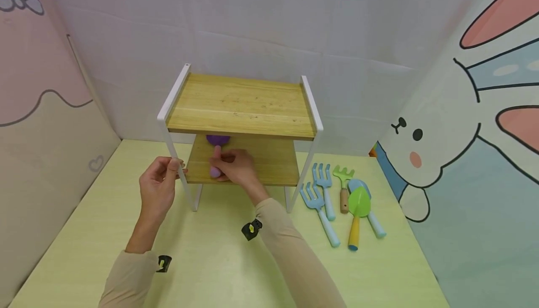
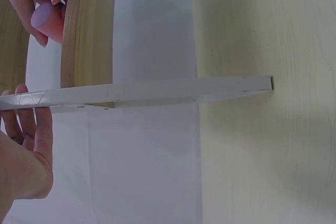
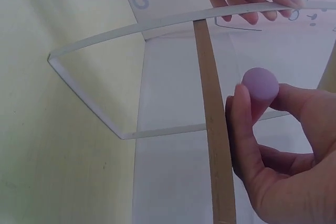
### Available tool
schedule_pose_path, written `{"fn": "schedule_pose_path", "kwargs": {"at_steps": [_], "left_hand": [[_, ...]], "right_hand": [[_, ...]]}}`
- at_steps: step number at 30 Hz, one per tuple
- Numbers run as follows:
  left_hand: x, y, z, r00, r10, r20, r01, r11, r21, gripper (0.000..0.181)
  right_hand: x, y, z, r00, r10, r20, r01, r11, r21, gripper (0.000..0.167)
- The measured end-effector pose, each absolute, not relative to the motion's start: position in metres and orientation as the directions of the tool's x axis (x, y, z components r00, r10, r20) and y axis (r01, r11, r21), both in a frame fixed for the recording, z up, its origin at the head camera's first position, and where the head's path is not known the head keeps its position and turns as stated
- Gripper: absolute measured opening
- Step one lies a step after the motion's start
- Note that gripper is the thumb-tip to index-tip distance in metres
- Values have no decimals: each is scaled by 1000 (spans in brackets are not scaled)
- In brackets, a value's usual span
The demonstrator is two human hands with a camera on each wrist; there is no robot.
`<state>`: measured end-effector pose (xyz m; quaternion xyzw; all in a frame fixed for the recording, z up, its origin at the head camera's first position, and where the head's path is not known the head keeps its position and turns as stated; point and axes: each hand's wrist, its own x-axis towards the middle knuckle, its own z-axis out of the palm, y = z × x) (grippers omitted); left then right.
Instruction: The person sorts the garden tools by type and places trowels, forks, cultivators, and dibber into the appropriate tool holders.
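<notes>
A two-tier rack with a wooden top board (image 1: 244, 104) and a white metal frame (image 1: 170, 95) stands on the table. My left hand (image 1: 157, 184) grips the rack's left front leg, fingers behind it, as the left wrist view (image 2: 31, 145) also shows. Over the front edge of the lower board (image 1: 273, 163), my right hand (image 1: 236, 165) holds the pink handle of a tool, thumb and fingers on either side of it. The handle ends in a purple cap (image 3: 260, 85). Its purple head (image 1: 218, 139) lies farther back, partly hidden under the upper board, so its kind is unclear.
Right of the rack lie two blue hand forks (image 1: 323, 181), a green rake (image 1: 344, 181) with a wooden handle, and a green trowel (image 1: 359, 202) overlapping a blue trowel (image 1: 376, 226). A white sheet (image 1: 252, 32) hangs behind; printed panels (image 1: 455, 158) flank the table.
</notes>
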<state>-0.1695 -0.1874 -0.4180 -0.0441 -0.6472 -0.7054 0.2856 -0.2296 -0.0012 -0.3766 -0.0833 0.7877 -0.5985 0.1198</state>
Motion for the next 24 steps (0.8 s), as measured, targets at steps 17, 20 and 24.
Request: {"fn": "schedule_pose_path", "kwargs": {"at_steps": [17, 20, 24], "left_hand": [[-170, -186, -418, -828, -349, 439, 483, -43, 875, 20], [-170, -186, -418, -829, -349, 437, 482, -49, 875, 20], [-170, -186, -417, -832, -354, 428, 475, -53, 879, 20]], "right_hand": [[-222, -2, -383, -962, -273, 16, -112, 339, -934, 30], [-221, -2, -384, -964, -267, 17, -101, 305, -947, 31], [-220, -1, -385, -966, -260, 20, -101, 304, -947, 33]]}}
